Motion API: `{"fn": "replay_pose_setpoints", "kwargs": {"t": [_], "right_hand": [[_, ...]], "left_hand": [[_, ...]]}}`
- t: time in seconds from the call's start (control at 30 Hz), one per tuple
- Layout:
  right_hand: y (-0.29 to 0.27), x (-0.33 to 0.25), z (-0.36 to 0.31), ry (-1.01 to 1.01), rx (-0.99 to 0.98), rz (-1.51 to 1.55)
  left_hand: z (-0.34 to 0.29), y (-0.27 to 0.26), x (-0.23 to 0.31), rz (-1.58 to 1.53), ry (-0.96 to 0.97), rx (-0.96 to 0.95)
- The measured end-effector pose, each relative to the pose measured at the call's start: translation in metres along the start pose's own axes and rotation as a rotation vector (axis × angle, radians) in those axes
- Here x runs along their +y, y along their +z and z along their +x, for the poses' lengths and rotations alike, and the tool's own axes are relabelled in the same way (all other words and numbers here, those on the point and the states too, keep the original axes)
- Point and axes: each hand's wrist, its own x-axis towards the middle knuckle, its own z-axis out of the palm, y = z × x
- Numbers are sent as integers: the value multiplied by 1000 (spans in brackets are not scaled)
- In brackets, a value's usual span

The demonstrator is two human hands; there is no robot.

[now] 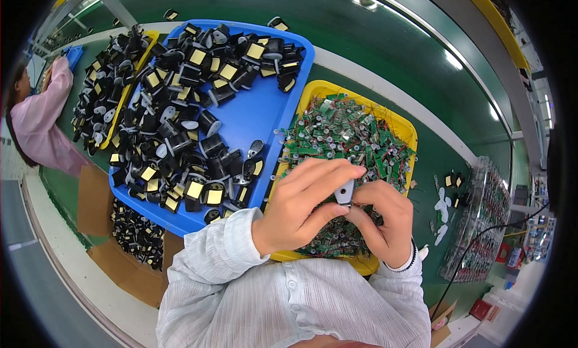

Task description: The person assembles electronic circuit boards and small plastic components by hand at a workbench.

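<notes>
Between my two hands is a small grey plastic housing (344,193) with a dark round hole in its face. My left hand (301,200) has it between the thumb below and the fingers above. My right hand (383,218) pinches its lower right end with bent fingers, which hide part of it. Both hands are over a yellow tray (411,131) heaped with small green circuit boards (343,128) with thin wires and pale round parts. Left of it, a blue tray (247,116) holds many black housings (180,137) with grey end pieces and cream-yellow pads.
Another yellow tray (129,98) with black housings lies farther left. Below the blue tray, a cardboard box (99,203) holds more black parts. Clear plastic trays (478,218) stand at right beside loose white pieces (443,206). A person in pink (45,122) sits at the far left.
</notes>
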Motion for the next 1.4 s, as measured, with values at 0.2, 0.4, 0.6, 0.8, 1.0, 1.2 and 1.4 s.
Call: {"fn": "replay_pose_setpoints", "kwargs": {"t": [0.2, 0.4, 0.6, 0.8, 1.0, 1.2, 1.4], "right_hand": [[-35, 5, 2, 14, -124, -136], [-86, 53, 36, 139, 86, -381], [-120, 234, 101, 213, 211, -693], [-101, 280, 113, 477, 219, -776], [-114, 208, 80, 108, 207, -934], [-60, 82, 70, 125, -148, -54], [-17, 86, 80, -270, -285, -339]], "left_hand": [[14, -31, -16, 230, -28, -248], [-8, -83, -54, 1473, -578, 66], [-5, -97, -69, 1456, -675, 47], [-7, -103, -77, 1439, -686, 124], [14, -89, -49, 917, -428, 349], [13, -63, -35, 429, -242, 246], [13, -51, -30, 208, -314, 257]]}}
